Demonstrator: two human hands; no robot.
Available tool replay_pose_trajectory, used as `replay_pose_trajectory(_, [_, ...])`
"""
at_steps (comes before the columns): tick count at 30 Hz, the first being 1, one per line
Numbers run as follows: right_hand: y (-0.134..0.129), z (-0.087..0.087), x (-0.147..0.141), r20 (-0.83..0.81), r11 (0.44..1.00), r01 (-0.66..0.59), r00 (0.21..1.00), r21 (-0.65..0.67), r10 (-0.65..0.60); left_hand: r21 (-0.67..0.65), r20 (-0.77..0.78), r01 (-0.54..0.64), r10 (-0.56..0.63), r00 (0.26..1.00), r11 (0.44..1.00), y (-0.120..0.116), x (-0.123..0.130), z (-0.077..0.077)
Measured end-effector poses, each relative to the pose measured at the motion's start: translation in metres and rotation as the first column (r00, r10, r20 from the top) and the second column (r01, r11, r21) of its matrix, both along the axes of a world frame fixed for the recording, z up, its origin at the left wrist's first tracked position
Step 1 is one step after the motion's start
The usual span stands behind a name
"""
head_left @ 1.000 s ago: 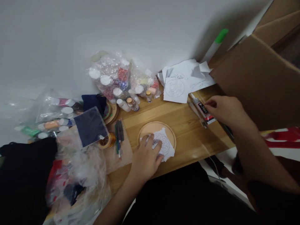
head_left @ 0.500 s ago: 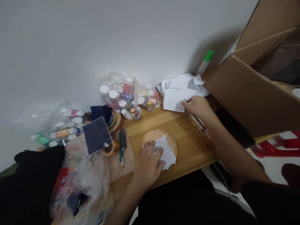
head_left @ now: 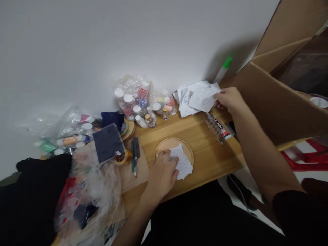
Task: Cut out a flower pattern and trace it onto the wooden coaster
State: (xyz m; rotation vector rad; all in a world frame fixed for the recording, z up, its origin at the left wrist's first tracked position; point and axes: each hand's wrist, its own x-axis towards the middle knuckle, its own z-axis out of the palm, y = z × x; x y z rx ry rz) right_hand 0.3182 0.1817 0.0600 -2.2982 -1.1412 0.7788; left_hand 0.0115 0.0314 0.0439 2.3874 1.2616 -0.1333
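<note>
My left hand rests with its fingers apart on a round wooden disc and on the edge of a cut paper with a flower-like line pattern, which lies over the disc. Farther right and back, my right hand pinches the right edge of a paper with a round drawing. That paper lies over a pile of white sheets against the wall.
Behind the disc are bags of small bottles and loose bottles. Pens, a wire spool and plastic bags lie left. At right are a glue box, green-capped marker and cardboard box.
My right hand has moved right and back, and the paper with the round drawing has shifted with it, up over the pile. The glue box now shows more. My left hand has stayed in place.
</note>
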Motion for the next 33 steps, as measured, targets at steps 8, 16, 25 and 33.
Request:
replay_pose_trajectory(8, [0.024,0.0,-0.017,-0.043,0.998,-0.005,0.999,-0.068,0.002,0.036,0.005,0.01,-0.01,1.0,0.999,-0.001,-0.002,-0.004])
replay_pose_trajectory(16, [-0.032,0.016,-0.001,0.176,0.919,-0.252,0.933,-0.304,0.314,0.059,0.032,0.015,-0.016,0.999,0.998,-0.002,-0.005,-0.009])
replay_pose_trajectory(25, [-0.061,-0.007,-0.052,0.542,0.842,-0.208,0.683,-0.498,0.489,0.031,0.059,0.013,-0.014,0.998,0.999,0.003,-0.008,-0.007])
replay_pose_trajectory(33, [-0.089,-0.002,-0.037,-0.228,0.875,-0.482,0.857,-0.036,0.462,-0.01,0.307,-0.144,0.14,0.941,0.99,0.006,-0.015,-0.007])
